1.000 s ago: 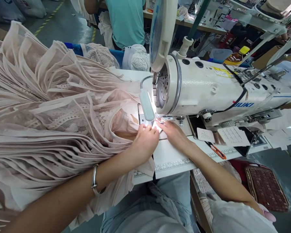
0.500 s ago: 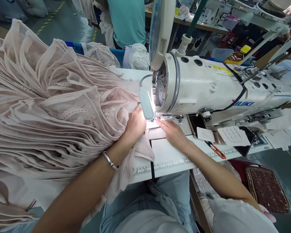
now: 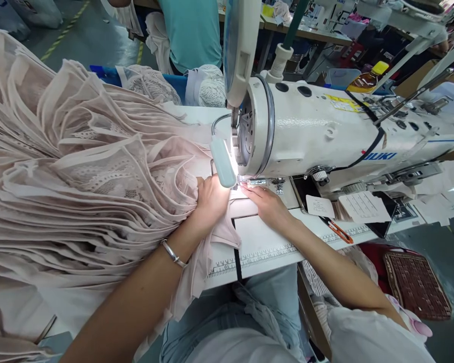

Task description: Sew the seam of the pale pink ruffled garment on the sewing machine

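My left hand (image 3: 213, 201) is curled over pale pink fabric (image 3: 245, 207), left of the sewing machine's needle area; the lamp hides part of its fingers. My right hand (image 3: 271, 207) reaches in from the right, fingertips drawn together on the fabric edge close to the presser foot (image 3: 235, 186). A strip of the fabric hangs over the table's front edge beside my left forearm. The white sewing machine (image 3: 306, 131) stands behind both hands. A small lamp (image 3: 223, 162) lights the stitching spot, where the glare washes out detail.
A large heap of pink lace-trimmed pieces (image 3: 83, 201) covers the left side. Right of my hands lie paper cards (image 3: 364, 207) and an orange cutter (image 3: 338, 230). A blue bin holds white lace pieces (image 3: 211, 86). A person in a teal top (image 3: 191, 35) is beyond it.
The whole view has shifted slightly. My left hand has moved a little toward me, and its fingers are more covered by the lamp. My right hand stays by the presser foot.
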Motion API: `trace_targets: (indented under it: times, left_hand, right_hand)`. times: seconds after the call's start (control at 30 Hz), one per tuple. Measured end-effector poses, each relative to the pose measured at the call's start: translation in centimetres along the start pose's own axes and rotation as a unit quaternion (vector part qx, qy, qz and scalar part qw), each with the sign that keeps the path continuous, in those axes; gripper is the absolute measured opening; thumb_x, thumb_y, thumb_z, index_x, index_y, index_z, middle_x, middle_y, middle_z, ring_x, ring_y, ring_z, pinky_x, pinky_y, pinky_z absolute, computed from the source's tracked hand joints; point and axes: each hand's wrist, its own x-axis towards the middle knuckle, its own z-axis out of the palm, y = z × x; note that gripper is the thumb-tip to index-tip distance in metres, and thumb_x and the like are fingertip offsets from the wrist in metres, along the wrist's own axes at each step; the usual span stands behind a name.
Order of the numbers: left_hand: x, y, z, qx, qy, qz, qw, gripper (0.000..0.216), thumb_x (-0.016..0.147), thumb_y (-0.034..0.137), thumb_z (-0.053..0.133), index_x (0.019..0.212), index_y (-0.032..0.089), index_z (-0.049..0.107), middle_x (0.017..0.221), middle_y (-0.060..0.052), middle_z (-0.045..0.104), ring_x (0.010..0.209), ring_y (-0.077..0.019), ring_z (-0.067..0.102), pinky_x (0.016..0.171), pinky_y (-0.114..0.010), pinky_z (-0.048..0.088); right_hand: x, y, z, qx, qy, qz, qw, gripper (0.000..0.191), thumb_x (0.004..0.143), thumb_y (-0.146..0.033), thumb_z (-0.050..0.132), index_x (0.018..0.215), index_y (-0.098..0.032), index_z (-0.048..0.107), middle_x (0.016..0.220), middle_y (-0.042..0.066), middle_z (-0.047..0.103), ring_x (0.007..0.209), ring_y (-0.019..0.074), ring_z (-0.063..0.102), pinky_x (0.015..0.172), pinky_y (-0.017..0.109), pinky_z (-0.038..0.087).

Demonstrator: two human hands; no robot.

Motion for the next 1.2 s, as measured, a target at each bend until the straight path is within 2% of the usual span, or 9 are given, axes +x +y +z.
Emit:
trace_targets:
  times: [0.13, 0.33, 0.5, 0.6, 0.8, 0.97, 1.2]
  left_hand:
    - [-0.15, 0.18, -0.10, 0.033, -0.010, 0.014, 0.999, 0.029, 0.092, 0.024, 0.040, 0.079, 0.021, 0.066, 0.085, -0.010, 0.073, 0.086, -0.0278, 0.069, 0.093, -0.042, 0.048]
    - [-0.11, 0.16, -0.08, 0.013, -0.014, -0.008, 1.000, 0.031, 0.095, 0.025, 0.038, 0.085, 0.021, 0.067, 0.088, -0.010, 0.072, 0.090, -0.0286, 0.069, 0.082, -0.039, 0.051]
    - [-0.11, 0.13, -0.16, 0.003, -0.018, -0.007, 1.000, 0.026, 0.092, 0.026, 0.042, 0.083, 0.021, 0.067, 0.087, -0.010, 0.073, 0.088, -0.0281, 0.069, 0.084, -0.039, 0.051]
    - [-0.11, 0.10, -0.13, 0.001, -0.016, -0.012, 1.000, 0.027, 0.092, 0.026, 0.041, 0.084, 0.021, 0.067, 0.087, -0.010, 0.073, 0.087, -0.0277, 0.069, 0.079, -0.038, 0.052]
    - [0.00, -0.16, 0.37, -0.009, 0.014, -0.004, 1.000, 0.028, 0.090, 0.025, 0.041, 0.078, 0.022, 0.066, 0.078, -0.008, 0.071, 0.081, -0.0262, 0.069, 0.078, -0.037, 0.052]
    - [0.07, -0.25, 0.40, -0.017, 0.010, -0.017, 1.000, 0.029, 0.091, 0.026, 0.040, 0.078, 0.023, 0.065, 0.080, -0.009, 0.072, 0.079, -0.0251, 0.069, 0.073, -0.035, 0.052]
    - [0.07, -0.24, 0.43, -0.034, 0.013, -0.035, 0.999, 0.028, 0.090, 0.030, 0.041, 0.075, 0.022, 0.064, 0.079, -0.009, 0.072, 0.077, -0.0237, 0.068, 0.072, -0.033, 0.052]
  right_hand:
    - [0.01, -0.02, -0.04, -0.001, -0.003, 0.009, 1.000, 0.073, 0.078, 0.008, 0.031, 0.141, -0.018, 0.057, 0.147, 0.005, 0.057, 0.129, 0.0223, 0.058, 0.109, 0.041, 0.051]
    - [0.01, 0.30, 0.04, 0.001, -0.006, 0.005, 1.000, 0.074, 0.078, 0.008, 0.034, 0.142, -0.022, 0.056, 0.147, 0.003, 0.057, 0.122, 0.0218, 0.062, 0.105, 0.041, 0.052]
    - [0.14, -0.18, -0.42, -0.016, -0.029, 0.037, 0.999, 0.072, 0.080, 0.006, 0.035, 0.143, -0.023, 0.056, 0.145, 0.002, 0.059, 0.114, 0.0227, 0.065, 0.097, 0.039, 0.055]
    - [0.15, -0.43, -0.51, -0.027, -0.033, 0.046, 0.998, 0.072, 0.080, 0.006, 0.035, 0.143, -0.022, 0.056, 0.144, 0.002, 0.060, 0.110, 0.0235, 0.066, 0.094, 0.040, 0.057]
    - [-0.03, -0.15, -0.22, -0.023, 0.003, 0.021, 1.000, 0.072, 0.081, 0.003, 0.035, 0.143, -0.026, 0.056, 0.142, 0.001, 0.061, 0.113, 0.0226, 0.065, 0.100, 0.042, 0.055]
    - [0.07, -0.13, -0.26, -0.028, -0.006, 0.018, 0.999, 0.067, 0.084, 0.002, 0.033, 0.142, -0.021, 0.057, 0.141, 0.004, 0.062, 0.111, 0.0224, 0.065, 0.101, 0.042, 0.054]
    - [0.04, -0.16, -0.20, -0.024, -0.003, 0.024, 0.999, 0.066, 0.085, 0.002, 0.034, 0.142, -0.023, 0.057, 0.142, 0.003, 0.061, 0.111, 0.0223, 0.065, 0.098, 0.041, 0.055]
